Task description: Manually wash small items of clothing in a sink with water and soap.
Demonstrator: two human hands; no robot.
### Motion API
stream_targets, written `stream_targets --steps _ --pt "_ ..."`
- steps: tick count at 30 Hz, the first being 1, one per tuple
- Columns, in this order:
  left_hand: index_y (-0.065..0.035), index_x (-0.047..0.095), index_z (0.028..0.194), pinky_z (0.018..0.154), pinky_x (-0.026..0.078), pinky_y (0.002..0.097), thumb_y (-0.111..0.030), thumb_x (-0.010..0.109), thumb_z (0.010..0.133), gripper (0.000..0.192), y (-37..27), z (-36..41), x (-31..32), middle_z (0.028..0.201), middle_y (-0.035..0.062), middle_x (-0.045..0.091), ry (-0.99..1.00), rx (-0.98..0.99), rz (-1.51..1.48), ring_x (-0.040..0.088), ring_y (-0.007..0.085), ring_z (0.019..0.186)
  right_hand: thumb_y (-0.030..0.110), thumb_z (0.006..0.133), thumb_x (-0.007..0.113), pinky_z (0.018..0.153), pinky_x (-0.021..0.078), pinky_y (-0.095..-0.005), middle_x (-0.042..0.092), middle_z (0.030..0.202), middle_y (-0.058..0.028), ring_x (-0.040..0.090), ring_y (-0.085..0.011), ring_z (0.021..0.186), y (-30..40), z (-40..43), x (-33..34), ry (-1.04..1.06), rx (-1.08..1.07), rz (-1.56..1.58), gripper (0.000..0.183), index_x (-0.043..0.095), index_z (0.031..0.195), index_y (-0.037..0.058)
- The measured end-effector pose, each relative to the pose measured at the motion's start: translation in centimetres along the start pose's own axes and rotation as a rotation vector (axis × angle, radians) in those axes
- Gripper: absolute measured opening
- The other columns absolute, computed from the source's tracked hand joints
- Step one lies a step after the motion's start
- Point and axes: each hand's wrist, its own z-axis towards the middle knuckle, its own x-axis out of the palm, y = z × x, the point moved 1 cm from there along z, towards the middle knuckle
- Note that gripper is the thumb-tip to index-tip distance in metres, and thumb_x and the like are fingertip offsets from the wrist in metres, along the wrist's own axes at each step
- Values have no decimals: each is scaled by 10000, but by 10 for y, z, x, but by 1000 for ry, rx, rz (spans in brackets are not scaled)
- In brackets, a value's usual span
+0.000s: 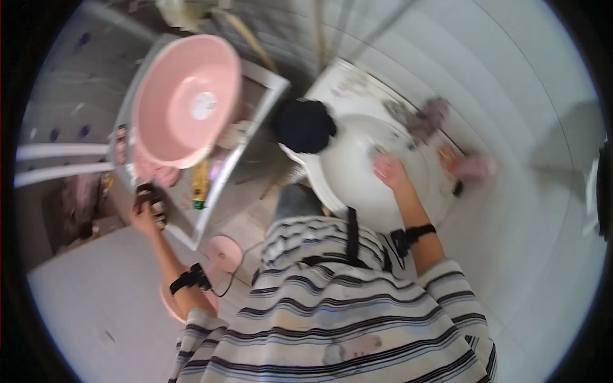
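At the near left corner of a white-framed shelf unit (195,234), my left hand (145,222) has its fingers around a dark brown and white item (152,203). Blur hides exactly what that item is. Over the white washbasin (349,186) is my right hand (390,172), near the metal drain (376,151). Its fingers are blurred, and I see no object in it. Black straps with small devices circle both forearms. A round black cloth item (305,125) rests at the basin's left rim.
A large pink plastic basin (167,105) sits on the shelf unit. Beside it are a pink cloth (155,168) and a yellow tube with a green cap (200,184). The faucet (407,119) and a pink item (474,166) stand along the wall side. A pink bin (172,301) is below my left arm.
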Motion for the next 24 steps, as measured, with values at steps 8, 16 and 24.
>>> stream_targets --steps 8,16,24 --pt "-17 467 1129 697 504 319 -153 460 835 324 10 -3 -20 1054 120 545 395 -652 -910 558 214 883 231 781 546 826 368 -348 467 1038 -51 442 -208 997 47 -85 -33 -485 -697 -124 388 442 1133 103" --pt "-24 429 1173 733 496 335 -183 452 840 370 -124 -52 -40 1121 121 517 582 -426 -977 537 207 964 117 814 488 864 372 -348 443 1135 -68 447 -200 1030 105 -185 4 -234 -889 128 350 415 1140 14" --pt "-23 430 1162 725 489 314 -193 432 849 357 -219 -87 -36 1110 117 519 621 -241 -951 538 204 945 137 819 498 897 373 -366 456 1147 -93 447 -247 1067 112 -198 28 -139 -1035 84 351 434 1137 3"
